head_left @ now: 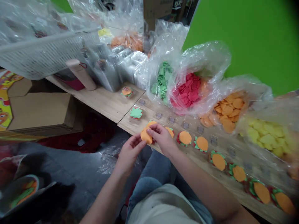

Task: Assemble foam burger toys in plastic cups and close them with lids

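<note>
- My left hand (129,153) pinches an orange foam-like piece (145,136) between thumb and fingers, at its near edge.
- My right hand (164,138) grips the same piece from the other side, thumb on top; the piece is over the near edge of a wooden table (102,103).
- Just beyond it and to the left sits a stack topped with a frilly green piece (135,113).
- To the right, a row of orange-topped stacks (185,137) with green and red edges runs along the table's near side.
- Behind that row lie small clear plastic pieces (185,125).
- Farther back, open plastic bags hold green pieces (164,79), red pieces (188,90), orange pieces (230,108) and yellow pieces (268,135).
- At the back left stand clear containers (106,74), a pale pink bottle (81,74) and a white basket (50,53).
- Flat cardboard (38,110) lies far left.
</note>
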Motion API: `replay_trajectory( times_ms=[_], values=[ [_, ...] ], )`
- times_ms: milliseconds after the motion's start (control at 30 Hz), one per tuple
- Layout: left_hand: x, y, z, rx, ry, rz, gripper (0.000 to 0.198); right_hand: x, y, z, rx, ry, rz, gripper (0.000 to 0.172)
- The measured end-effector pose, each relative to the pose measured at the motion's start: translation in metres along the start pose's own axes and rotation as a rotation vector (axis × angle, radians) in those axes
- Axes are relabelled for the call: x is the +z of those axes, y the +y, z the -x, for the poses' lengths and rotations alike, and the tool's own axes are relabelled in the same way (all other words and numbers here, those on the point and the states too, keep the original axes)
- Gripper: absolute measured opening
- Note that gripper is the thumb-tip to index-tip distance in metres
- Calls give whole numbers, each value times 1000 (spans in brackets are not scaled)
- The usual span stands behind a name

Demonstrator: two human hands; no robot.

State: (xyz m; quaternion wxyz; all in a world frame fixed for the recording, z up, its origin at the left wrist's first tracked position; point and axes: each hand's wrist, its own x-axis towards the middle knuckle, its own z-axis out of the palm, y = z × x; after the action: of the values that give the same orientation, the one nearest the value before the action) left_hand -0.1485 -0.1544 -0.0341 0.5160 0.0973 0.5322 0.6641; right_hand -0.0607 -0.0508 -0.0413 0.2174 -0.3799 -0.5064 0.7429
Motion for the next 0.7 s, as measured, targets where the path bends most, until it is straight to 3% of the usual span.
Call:
replay_trajectory(
  times_ms=[100,167,233,300,367,433,533,633,700],
  values=[
    [-6,-9,-6,72,87,-68,25,-4,-4,-1,-37,-12,36,26],
    [-10,-11,-10,103,113,-46,24,-5,-6,0,-143,-27,132,21],
    [-13,-8,-12,62,95,5,26,-6,-8,4,-348,-26,345,14],
    [-16,-3,-12,-98,-10,112,33,-6,-10,12,-648,-99,645,10],
    [-18,3,-9,-246,-147,223,37,-8,-10,23,-927,-256,932,14],
    [-20,7,-6,-262,-205,275,31,-13,-8,35,-1070,-339,1095,22],
    [-25,10,-1,-217,-183,310,31,-31,-2,50,-1031,-240,1130,33],
    [-41,7,4,-236,-159,385,43,-60,4,60,-912,-139,1087,36],
    [-62,-2,7,-229,-40,375,38,-80,6,66,-866,-90,1084,35]
  ],
)
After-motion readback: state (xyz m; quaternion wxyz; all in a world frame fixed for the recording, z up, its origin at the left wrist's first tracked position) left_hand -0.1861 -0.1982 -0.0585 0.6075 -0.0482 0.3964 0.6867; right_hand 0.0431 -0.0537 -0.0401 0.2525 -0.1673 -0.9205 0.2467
